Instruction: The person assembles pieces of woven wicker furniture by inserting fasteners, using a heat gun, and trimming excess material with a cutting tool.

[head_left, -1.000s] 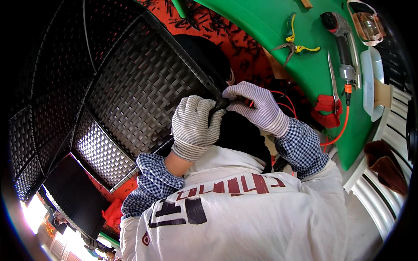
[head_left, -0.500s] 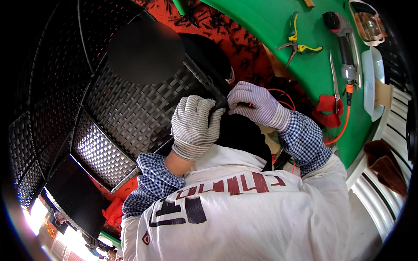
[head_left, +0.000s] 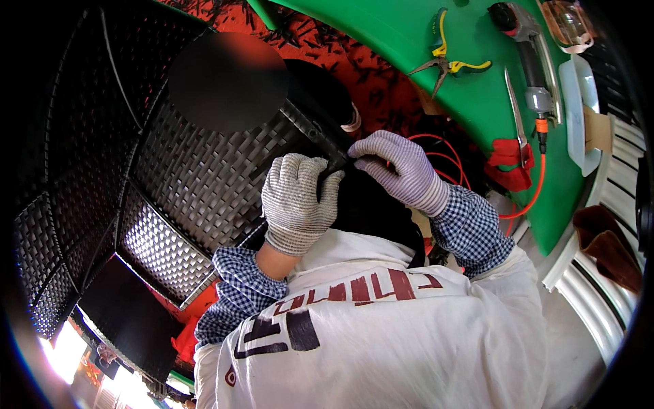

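Observation:
A black woven rattan panel (head_left: 204, 174), part of a larger furniture piece, leans in front of me with its dark frame bar (head_left: 312, 129) running toward my hands. My left hand (head_left: 298, 204), in a striped grey-white knit glove, is closed around the near corner of that frame. Just to its right, my right hand (head_left: 407, 170) in a pale lilac striped glove has its fingers pressed together beside the corner. Whatever its fingertips pinch is too small or too dark to make out. A dark blurred disc hides part of the panel.
On the green table (head_left: 402, 31) at right lie yellow-handled snips (head_left: 446, 65), an air tool (head_left: 531, 61) with an orange hose (head_left: 535, 191), scissors (head_left: 516, 109) with red wrapping and a pale plastic tray (head_left: 579, 116). Black scraps litter the red floor (head_left: 306, 41).
My right hand has drawn slightly away from the corner, widening the gap to my left hand. My left hand has shifted slightly left and down in view. The table tools appear shifted left.

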`<control>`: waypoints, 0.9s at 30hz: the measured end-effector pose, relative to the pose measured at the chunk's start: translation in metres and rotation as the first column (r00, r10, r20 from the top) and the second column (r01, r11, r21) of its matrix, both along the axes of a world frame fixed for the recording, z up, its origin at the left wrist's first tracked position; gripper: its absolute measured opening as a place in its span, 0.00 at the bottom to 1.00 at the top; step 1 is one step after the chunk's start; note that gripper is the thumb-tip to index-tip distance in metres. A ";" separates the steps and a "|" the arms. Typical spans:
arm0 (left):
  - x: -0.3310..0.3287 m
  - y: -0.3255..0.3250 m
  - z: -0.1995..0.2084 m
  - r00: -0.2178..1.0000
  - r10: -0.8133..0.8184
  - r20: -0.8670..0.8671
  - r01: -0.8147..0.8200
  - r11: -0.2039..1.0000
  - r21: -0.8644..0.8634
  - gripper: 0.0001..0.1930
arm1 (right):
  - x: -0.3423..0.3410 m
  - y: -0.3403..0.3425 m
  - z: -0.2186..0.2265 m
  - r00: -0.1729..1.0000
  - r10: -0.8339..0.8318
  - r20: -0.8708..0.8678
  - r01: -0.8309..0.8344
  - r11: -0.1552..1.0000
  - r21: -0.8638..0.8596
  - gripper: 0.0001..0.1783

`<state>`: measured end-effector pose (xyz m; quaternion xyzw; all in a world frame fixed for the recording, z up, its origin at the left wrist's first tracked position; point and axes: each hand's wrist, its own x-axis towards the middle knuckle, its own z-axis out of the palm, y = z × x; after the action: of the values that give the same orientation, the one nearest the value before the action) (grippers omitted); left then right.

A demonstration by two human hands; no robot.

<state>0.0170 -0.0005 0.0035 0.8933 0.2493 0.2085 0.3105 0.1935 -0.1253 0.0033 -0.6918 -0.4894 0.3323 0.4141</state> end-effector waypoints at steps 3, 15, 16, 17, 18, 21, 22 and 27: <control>-0.001 -0.006 0.011 1.000 0.008 0.001 -0.008 1.000 -0.006 0.16 | -0.001 -0.011 0.016 0.992 -0.004 0.127 -0.001 0.999 0.040 0.11; -0.008 -0.005 0.007 0.998 -0.013 0.057 0.010 0.998 0.059 0.14 | 0.086 -0.052 0.076 0.570 -0.372 0.733 0.322 0.922 0.217 0.12; -0.007 -0.004 0.007 0.997 -0.014 0.071 0.009 0.998 0.066 0.14 | 0.098 -0.058 0.079 0.513 -0.397 0.761 0.372 0.902 0.219 0.12; -0.007 -0.002 0.009 0.997 -0.020 0.079 0.015 0.997 0.070 0.14 | 0.109 -0.063 0.083 0.476 -0.394 0.786 0.413 0.889 0.196 0.13; -0.004 0.000 0.008 0.996 -0.021 0.083 0.015 0.997 0.074 0.14 | 0.121 -0.068 0.082 0.445 -0.390 0.806 0.452 0.875 0.173 0.14; -0.006 -0.005 0.009 0.997 -0.035 0.070 0.030 0.997 0.069 0.14 | 0.143 -0.084 0.083 0.381 -0.407 0.830 0.553 0.820 0.148 0.15; -0.007 -0.006 0.008 0.997 -0.038 0.064 0.034 0.997 0.069 0.14 | 0.149 -0.083 0.084 0.394 -0.422 0.817 0.583 0.802 0.133 0.15; -0.006 -0.010 0.003 0.993 -0.066 0.102 0.060 0.996 0.061 0.14 | 0.173 -0.069 0.075 0.238 -0.260 0.936 0.615 0.786 0.062 0.25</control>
<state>0.0109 -0.0110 0.0067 0.8972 0.1982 0.2520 0.3036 0.3664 -0.1942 0.0788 -0.9209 -0.3531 -0.1617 0.0329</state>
